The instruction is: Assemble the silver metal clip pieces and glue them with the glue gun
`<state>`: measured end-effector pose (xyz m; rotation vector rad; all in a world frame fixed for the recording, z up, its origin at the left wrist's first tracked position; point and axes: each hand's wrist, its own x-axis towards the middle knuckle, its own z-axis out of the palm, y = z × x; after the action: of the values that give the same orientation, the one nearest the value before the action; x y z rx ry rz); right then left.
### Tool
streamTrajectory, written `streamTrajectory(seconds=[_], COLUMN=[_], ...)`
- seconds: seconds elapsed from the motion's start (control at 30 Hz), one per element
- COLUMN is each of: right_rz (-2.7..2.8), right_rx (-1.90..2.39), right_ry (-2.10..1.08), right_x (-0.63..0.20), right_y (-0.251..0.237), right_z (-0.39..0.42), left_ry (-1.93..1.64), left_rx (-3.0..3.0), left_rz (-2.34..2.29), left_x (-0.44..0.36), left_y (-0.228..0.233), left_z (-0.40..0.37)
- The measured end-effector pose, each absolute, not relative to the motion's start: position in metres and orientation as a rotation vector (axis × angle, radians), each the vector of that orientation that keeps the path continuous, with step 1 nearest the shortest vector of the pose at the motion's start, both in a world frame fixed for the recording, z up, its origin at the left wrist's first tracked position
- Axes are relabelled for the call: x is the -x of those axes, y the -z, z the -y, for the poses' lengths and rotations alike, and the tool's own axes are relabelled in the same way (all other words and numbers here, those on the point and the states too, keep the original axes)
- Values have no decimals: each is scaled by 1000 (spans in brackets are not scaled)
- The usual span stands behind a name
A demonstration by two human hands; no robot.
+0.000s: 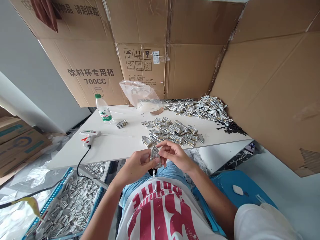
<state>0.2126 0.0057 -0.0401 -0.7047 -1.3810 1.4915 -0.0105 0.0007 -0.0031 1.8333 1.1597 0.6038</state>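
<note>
A small grey metal part [155, 155], pointed at the top with a hole near its tip, is held up just off the table's front edge. My left hand [140, 163] grips it from the left, thumb across its lower face. From the right, my right hand [173, 154] has its fingers closed on the part's edge; whether they hold anything smaller I cannot make out. Right behind my hands lies a loose pile of similar metal parts [172, 130] with brass-coloured pieces in them. A short stack of the same parts [121, 124] sits further left.
A bigger heap of metal parts [200, 108] and small black pieces [232, 127] lie at the back right. A glue gun [90, 138], water bottle [103, 110] and plastic bag [141, 95] are on the white table [117, 146]. Cardboard [142, 26] walls it. A blue crate [48, 200] stands lower left.
</note>
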Motion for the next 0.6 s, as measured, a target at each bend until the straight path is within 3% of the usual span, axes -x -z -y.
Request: streamTrajectory(seconds=[0.6], right_rz=[1591], right_rx=[801], right_ry=[-1359], right_x=[-211], right_y=[39], right_z=[-1], left_ry=[-518], left_rx=[-1892], left_rz=[-1219], left_x=[12], left_y=[0], left_z=[-1])
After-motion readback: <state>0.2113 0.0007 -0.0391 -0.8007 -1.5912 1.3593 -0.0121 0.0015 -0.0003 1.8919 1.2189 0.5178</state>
